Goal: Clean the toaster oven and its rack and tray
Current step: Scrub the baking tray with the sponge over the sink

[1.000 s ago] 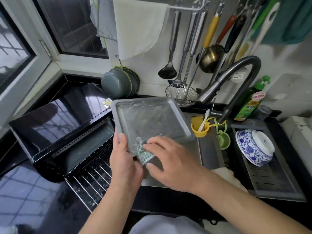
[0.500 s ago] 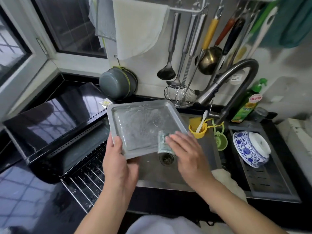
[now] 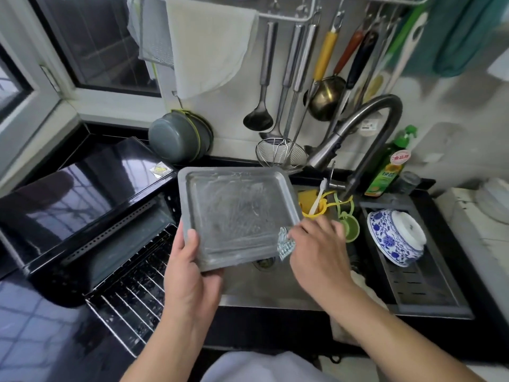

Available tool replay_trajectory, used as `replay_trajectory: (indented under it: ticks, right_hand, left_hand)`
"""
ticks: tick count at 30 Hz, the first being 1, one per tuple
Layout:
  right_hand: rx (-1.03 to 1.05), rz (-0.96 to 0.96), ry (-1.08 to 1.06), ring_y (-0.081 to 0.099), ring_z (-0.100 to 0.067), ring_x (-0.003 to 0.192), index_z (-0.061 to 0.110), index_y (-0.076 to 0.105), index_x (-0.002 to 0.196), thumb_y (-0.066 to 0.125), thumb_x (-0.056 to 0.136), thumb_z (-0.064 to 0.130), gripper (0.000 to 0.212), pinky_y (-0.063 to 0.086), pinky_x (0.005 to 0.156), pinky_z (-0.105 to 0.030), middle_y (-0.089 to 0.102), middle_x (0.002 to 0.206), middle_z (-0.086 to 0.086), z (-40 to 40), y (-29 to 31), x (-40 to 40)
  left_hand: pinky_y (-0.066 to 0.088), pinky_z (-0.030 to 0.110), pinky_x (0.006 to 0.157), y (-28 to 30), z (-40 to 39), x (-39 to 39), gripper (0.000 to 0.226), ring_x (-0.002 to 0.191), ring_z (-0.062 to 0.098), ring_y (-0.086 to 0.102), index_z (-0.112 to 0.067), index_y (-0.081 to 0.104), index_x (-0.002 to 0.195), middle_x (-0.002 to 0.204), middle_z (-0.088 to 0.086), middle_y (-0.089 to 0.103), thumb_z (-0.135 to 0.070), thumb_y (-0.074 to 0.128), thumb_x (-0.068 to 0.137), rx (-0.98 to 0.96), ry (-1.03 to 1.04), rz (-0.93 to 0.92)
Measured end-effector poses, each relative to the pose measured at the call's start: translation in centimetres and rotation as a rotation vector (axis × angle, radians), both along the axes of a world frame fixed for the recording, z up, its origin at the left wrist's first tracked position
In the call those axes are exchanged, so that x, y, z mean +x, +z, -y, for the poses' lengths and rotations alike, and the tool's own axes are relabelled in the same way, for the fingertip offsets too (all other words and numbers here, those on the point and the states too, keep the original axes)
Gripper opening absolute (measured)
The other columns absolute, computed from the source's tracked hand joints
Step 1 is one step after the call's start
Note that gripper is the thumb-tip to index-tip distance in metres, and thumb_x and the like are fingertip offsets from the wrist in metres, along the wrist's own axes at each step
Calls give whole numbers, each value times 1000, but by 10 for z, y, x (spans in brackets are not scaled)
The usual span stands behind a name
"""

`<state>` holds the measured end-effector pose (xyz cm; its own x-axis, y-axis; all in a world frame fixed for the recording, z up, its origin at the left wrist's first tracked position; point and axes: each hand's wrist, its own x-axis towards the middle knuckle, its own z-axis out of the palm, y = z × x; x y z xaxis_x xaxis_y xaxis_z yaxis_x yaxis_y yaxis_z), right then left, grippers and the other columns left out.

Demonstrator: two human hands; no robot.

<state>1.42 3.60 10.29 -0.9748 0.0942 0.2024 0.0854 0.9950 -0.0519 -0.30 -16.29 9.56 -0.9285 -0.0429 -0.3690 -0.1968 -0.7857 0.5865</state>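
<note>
A grey square baking tray (image 3: 237, 210), smeared with soapy streaks, is tilted over the steel sink (image 3: 270, 288). My left hand (image 3: 190, 274) grips its near left corner, thumb on the rim. My right hand (image 3: 316, 249) holds a small silvery scouring cloth (image 3: 285, 244) against the tray's near right corner. The black toaster oven (image 3: 68, 199) stands on the counter to the left, its door down. The wire rack (image 3: 129, 282) lies on that open door.
A curved faucet (image 3: 366, 128) arches over the sink. A blue-and-white bowl (image 3: 394, 238) lies on the drain tray at right. Yellow and green cups (image 3: 316, 208), a green soap bottle (image 3: 388, 166), hanging utensils and a grey pot (image 3: 176, 139) line the back.
My right hand has swept the scouring cloth from the tray's near left edge across to its near right corner. The tray has tilted a little; my left hand keeps its grip.
</note>
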Motion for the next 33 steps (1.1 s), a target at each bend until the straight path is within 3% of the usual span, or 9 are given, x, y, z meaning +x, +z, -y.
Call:
replay_trajectory:
  ticks: [5, 11, 13, 16, 19, 22, 25, 29, 33]
  right_hand:
    - [-299, 10, 243, 51, -18, 108, 21, 67, 121, 44, 82, 14, 47, 43, 93, -36, 60, 116, 7, 61, 1, 20]
    - [-200, 44, 171, 39, -21, 132, 22, 38, 149, 36, 100, 32, 49, 37, 110, -39, 39, 146, 1, 32, 7, -22]
    - [-239, 44, 124, 44, -23, 128, 20, 46, 145, 43, 99, 23, 46, 39, 108, -40, 46, 139, 0, 16, 13, -49]
    - [-248, -61, 356, 49, -23, 119, 14, 56, 136, 55, 89, 9, 47, 42, 103, -42, 53, 129, -1, 29, 20, -54]
    - [-201, -168, 503, 48, -24, 121, 11, 55, 135, 56, 85, 8, 51, 39, 104, -38, 53, 130, -3, 42, 20, -55]
    - [-162, -273, 422, 53, -26, 110, 9, 61, 128, 49, 87, 0, 44, 44, 90, -39, 58, 121, -5, 39, 18, -63]
    - [-96, -223, 286, 54, -22, 95, 13, 71, 116, 50, 83, -7, 44, 45, 75, -35, 64, 108, 0, 14, 14, -60]
    - [-442, -293, 28, 56, -11, 99, 18, 71, 118, 55, 87, -5, 42, 52, 92, -35, 65, 116, 1, -31, 36, -66]
    - [-355, -434, 388, 57, -28, 116, 15, 75, 111, 44, 87, 7, 40, 46, 103, -42, 66, 121, -6, -14, 54, -83]
  left_hand:
    - [53, 51, 101, 9, -8, 0, 39, 119, 26, 68, -28, 65, 137, 136, 7, 68, -18, 40, 109, -38, 2, -43]
    - [49, 61, 100, 10, -5, 19, 62, 110, 34, 67, -31, 65, 136, 130, 14, 70, 9, 44, 94, -166, -188, -56]
    - [47, 65, 100, 12, -6, 24, 83, 107, 34, 68, -33, 65, 137, 128, 14, 71, 24, 38, 83, -233, -280, -72]
    - [42, 68, 108, 16, -2, 20, 89, 114, 41, 65, -28, 64, 140, 129, 20, 69, 31, 34, 79, -267, -308, -84]
    - [45, 67, 107, 18, 1, 17, 79, 121, 45, 63, -24, 62, 141, 130, 22, 68, 27, 41, 85, -276, -341, -119]
    - [52, 55, 103, 22, 0, 19, 55, 117, 38, 68, -22, 62, 141, 128, 15, 71, 11, 49, 98, -288, -289, -129]
    - [59, 44, 84, 19, 10, 18, 47, 101, 27, 74, -25, 68, 132, 120, 9, 75, 6, 50, 101, -348, -217, -45]
    - [59, 40, 69, 15, 40, 11, 45, 87, 25, 74, -26, 74, 118, 111, 10, 77, 6, 51, 99, -409, -144, 60]
    - [60, 39, 70, 15, 43, 6, 41, 83, 28, 75, -19, 76, 113, 104, 15, 78, 9, 53, 96, -478, -194, 52]
